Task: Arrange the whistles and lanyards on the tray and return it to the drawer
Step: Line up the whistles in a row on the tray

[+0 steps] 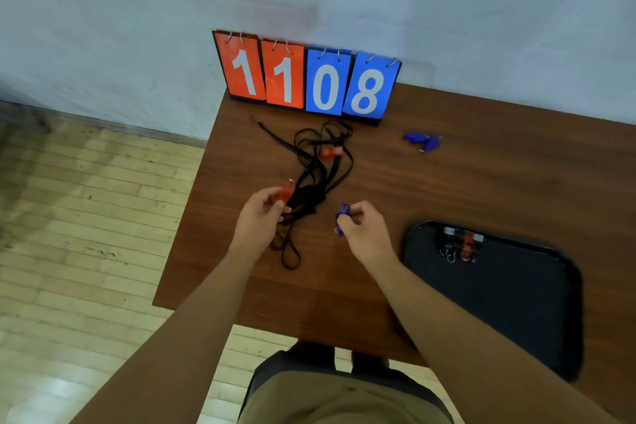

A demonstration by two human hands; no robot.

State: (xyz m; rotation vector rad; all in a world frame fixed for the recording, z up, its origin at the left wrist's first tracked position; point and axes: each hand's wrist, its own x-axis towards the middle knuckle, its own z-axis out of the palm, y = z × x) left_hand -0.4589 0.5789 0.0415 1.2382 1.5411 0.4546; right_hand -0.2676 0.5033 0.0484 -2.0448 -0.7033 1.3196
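My left hand (260, 217) pinches a red whistle (285, 191) at the near end of a tangle of black lanyards (315, 179) in the middle of the table. My right hand (361, 227) grips a blue whistle (343, 217) just right of the tangle. Another red whistle (330, 152) lies in the far part of the lanyards. Two blue whistles (422, 140) lie apart at the back right. The black tray (499, 293) sits at the near right of the table, with several whistles (461, 244), black and red, lined up at its far left corner.
A flip scoreboard (306, 79) reading 1108 stands at the back of the brown table (481, 175) against the wall. The table's left edge drops to a wooden floor (86, 217). No drawer is in view.
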